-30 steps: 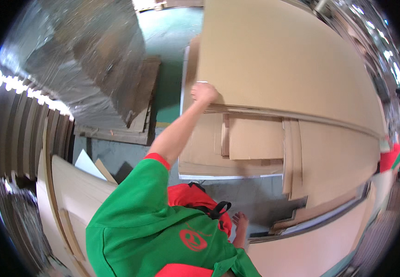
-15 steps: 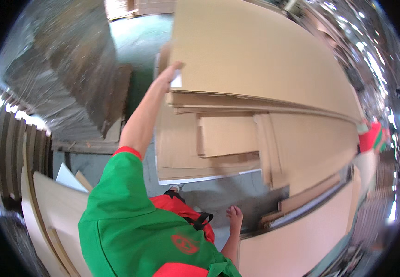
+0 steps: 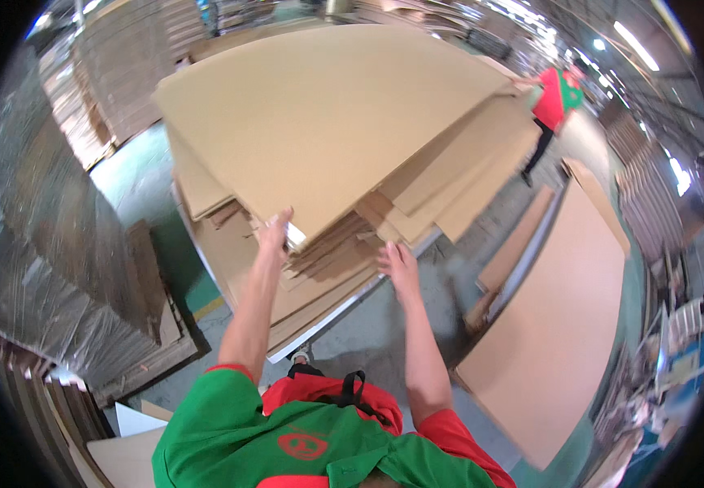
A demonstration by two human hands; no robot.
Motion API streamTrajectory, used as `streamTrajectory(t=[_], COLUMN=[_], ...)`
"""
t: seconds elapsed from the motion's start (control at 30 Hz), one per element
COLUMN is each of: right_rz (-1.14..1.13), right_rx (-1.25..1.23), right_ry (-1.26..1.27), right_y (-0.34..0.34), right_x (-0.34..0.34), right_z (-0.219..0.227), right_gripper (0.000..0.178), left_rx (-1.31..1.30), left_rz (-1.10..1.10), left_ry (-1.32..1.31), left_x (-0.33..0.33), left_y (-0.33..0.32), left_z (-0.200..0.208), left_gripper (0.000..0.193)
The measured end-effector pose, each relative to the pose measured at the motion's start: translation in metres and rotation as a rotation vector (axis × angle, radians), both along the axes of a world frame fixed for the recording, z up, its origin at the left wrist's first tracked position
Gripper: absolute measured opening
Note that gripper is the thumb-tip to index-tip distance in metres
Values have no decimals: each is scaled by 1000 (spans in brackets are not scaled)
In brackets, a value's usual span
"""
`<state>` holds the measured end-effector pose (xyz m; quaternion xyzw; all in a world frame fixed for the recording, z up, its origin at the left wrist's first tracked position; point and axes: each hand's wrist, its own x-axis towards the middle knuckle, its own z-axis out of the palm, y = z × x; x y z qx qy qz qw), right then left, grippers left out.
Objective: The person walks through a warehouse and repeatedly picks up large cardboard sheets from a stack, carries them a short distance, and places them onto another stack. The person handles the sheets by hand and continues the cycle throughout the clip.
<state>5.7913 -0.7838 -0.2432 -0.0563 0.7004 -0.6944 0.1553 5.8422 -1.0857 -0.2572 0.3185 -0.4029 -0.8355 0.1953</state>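
A large brown cardboard sheet (image 3: 328, 114) stretches away from me over a stack of cardboard pieces (image 3: 319, 301). At its near corner my left hand (image 3: 273, 231) is closed on the edge, thumb on top. A small white patch (image 3: 295, 236) shows beside that thumb. My right hand (image 3: 398, 264) is raised to the right of the corner, fingers loosely apart and holding nothing. It hovers over the front of the stack. At the far right corner a co-worker (image 3: 554, 102) in red and green has an arm stretched to the sheet.
Film-wrapped stacked goods (image 3: 51, 236) stand on a wooden pallet (image 3: 157, 358) at the left. To the right a big tan board (image 3: 555, 317) leans over narrower boards (image 3: 514, 244). More cardboard stacks (image 3: 653, 179) stand farther right. Grey-green floor (image 3: 336, 350) shows before my feet.
The sheet has turned, its near corner now in front of me, with my left hand still on it. My right hand has come up from beside my body toward the stack. The view has shifted.
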Motion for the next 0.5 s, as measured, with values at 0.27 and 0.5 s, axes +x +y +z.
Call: streamTrajectory(t=[0.27,0.5], right_rz=[-176,-275], right_rx=[-322,-348], right_ry=[-221,-168], right_y=[142,240], right_x=[82,186], right_z=[16,-6], right_gripper=[44,40], left_rx=[303,288], left_rz=[-348,-225], left_ry=[-3,-77], left_x=[106,200], left_y=[331,210], left_z=[-2,-8], left_gripper=[36,85])
